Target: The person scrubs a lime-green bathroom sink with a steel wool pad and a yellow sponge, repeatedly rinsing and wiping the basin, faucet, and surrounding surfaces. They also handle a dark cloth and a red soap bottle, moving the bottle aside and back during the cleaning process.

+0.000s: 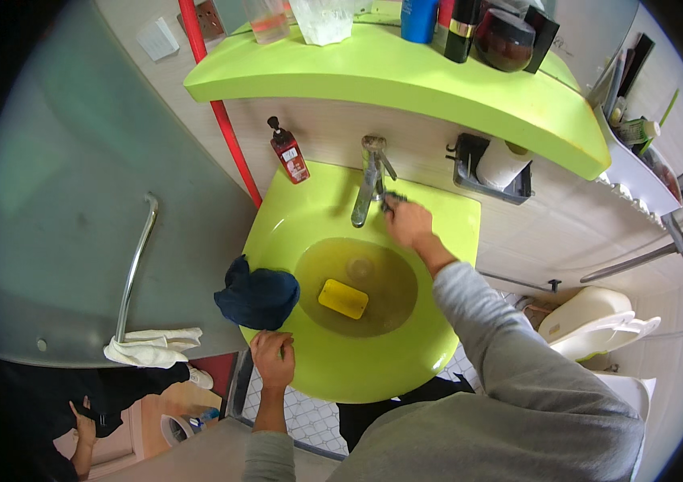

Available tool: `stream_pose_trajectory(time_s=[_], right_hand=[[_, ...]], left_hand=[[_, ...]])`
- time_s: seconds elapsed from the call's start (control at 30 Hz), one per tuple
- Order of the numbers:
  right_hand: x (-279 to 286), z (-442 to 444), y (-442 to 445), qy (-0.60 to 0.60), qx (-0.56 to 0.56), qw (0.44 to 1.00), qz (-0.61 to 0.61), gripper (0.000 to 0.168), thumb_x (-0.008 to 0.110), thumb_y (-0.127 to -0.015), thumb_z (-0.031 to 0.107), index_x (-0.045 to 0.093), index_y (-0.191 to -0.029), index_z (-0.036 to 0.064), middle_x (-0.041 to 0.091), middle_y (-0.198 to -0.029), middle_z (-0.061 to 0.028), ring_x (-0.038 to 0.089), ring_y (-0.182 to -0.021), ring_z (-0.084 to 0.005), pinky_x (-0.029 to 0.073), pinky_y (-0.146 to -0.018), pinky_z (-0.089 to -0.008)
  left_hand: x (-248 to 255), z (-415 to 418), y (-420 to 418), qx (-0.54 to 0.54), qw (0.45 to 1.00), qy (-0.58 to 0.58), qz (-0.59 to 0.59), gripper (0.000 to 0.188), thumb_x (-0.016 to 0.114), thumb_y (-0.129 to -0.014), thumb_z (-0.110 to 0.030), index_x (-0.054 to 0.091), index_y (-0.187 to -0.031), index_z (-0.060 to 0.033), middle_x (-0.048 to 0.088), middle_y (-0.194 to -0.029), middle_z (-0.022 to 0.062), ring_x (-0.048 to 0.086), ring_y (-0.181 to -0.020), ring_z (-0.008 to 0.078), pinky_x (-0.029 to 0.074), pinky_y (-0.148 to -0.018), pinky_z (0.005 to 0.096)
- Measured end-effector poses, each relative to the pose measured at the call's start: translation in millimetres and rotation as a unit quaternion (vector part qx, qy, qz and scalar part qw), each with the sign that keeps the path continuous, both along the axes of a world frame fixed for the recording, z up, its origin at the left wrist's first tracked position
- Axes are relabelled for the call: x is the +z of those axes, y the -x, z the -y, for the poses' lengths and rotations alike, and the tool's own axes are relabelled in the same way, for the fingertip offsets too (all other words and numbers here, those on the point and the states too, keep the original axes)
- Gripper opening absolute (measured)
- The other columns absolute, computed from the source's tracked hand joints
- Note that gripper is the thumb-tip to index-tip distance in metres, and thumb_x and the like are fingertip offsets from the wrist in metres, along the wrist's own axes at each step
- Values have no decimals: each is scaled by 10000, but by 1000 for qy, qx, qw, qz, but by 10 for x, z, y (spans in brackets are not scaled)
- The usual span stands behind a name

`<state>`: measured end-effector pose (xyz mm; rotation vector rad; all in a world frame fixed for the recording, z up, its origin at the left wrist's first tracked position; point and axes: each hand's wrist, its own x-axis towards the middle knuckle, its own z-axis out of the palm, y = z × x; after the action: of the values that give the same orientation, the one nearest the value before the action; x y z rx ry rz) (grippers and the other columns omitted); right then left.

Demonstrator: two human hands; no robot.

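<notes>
My right hand (409, 223) is at the base of the chrome faucet (366, 193), holding a small dark object (394, 199) against it; my fingers hide most of that object, so its kind is unclear. My left hand (274, 356) rests on the left front rim of the lime-green washbasin (371, 370), just below a crumpled dark blue cloth (260, 298). Its fingers look curled, and whether they grip the rim is unclear. Cloudy water (383, 307) stands in the bowl. A yellow sponge-like block (343, 299) lies in that water, near a round drain stopper (360, 267).
Behind the faucet's left side stands a red pump bottle (291, 158). Overhead juts a green shelf (377, 90) with bottles and jars. A black wall holder (507, 190) carries a paper roll (503, 165). Left, a frosted door (76, 241) has a white cloth (154, 347) on its handle; another person's hand (84, 422) shows beyond.
</notes>
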<state>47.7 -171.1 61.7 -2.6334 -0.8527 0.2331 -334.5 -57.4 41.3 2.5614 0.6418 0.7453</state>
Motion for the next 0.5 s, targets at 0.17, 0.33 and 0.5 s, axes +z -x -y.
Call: stream_pose_trajectory(time_s=[0.17, 0.33, 0.5], right_hand=[[88, -130, -451, -22, -22, 998, -62, 364, 493, -847, 309, 654, -1158, 208, 674, -1055, -129, 623, -999, -337, 502, -865, -442], [-11, 28, -589, -39, 105, 991, -70, 377, 484, -833, 288, 651, -1170, 259, 662, -1073, -139, 614, -1010, -346, 493, -887, -436], [172, -192, -747, 36, 112, 991, -65, 378, 494, -825, 275, 648, -1170, 269, 660, -1074, -143, 614, -997, -355, 497, -877, -444]], left_hand=[[-32, 11, -63, -1, 1000, -3, 0, 79, 620, -742, -10, 665, -793, -49, 660, -805, 71, 606, -843, 248, 400, -928, 407], [-68, -6, 9, 4, 1000, -12, 0, 79, 622, -744, -13, 666, -799, -50, 661, -807, 75, 604, -838, 252, 399, -930, 411], [-10, 27, -70, -5, 1000, -15, 15, 84, 627, -743, -9, 664, -800, -59, 660, -810, 74, 604, -840, 255, 400, -925, 411]])
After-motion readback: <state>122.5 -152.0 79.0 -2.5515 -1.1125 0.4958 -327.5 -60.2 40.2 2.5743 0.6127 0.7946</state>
